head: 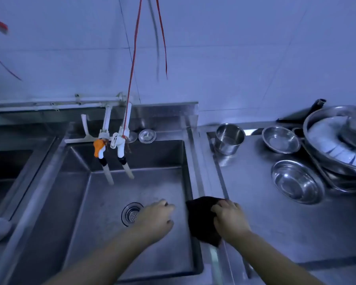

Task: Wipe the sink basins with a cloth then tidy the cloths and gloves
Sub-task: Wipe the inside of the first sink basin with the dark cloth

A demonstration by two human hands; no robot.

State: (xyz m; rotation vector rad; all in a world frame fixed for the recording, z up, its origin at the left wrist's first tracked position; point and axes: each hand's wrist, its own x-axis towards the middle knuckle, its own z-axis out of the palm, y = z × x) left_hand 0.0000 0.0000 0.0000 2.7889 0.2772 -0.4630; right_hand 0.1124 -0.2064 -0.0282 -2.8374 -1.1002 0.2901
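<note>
The right hand (pixel 230 219) rests on a dark cloth (pixel 203 221), fingers curled into its bunched top, where the cloth drapes over the right rim of the steel sink basin (pixel 103 202), part hanging inside and part lying on the counter ledge. The left hand (pixel 154 219) hovers over the basin floor beside the drain strainer (pixel 132 213), fingers loosely curled and holding nothing. The cloth looks soft, limp and probably damp, so it should be light but floppy; gathering it into a pad under the palm would likely give better wiping pressure than pinching a corner. The wet steel probably lets it slide easily. Two taps (pixel 111 149) hang above the basin's back wall.
</note>
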